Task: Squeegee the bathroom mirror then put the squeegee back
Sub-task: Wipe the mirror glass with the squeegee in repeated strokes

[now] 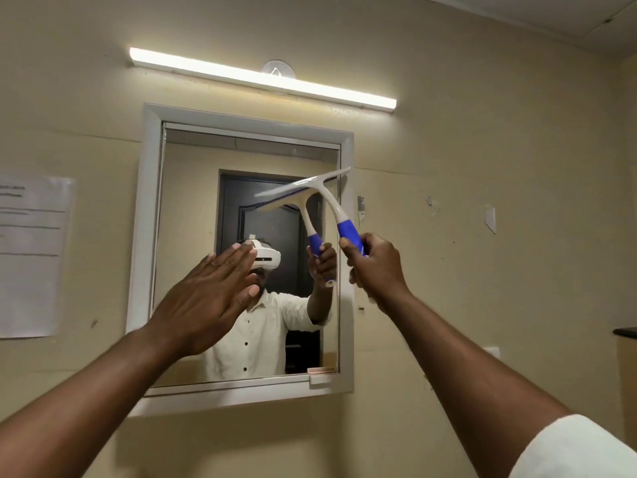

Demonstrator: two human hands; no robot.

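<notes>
A white-framed bathroom mirror (193,208) hangs on the cream wall ahead. My right hand (375,267) grips the blue handle of a white squeegee (331,193). Its blade lies tilted against the upper right part of the glass, the right end higher and close to the frame. My left hand (210,294) is raised flat in front of the mirror's lower left half, fingers together and straight, holding nothing. Whether it touches the glass I cannot tell. The glass reflects a person in a white shirt and the squeegee.
A lit tube light (262,79) runs above the mirror. A printed paper sheet (31,257) is stuck to the wall at the left. A dark shelf edge (625,331) juts in at the far right. A small pink item (320,370) rests on the mirror's lower right ledge.
</notes>
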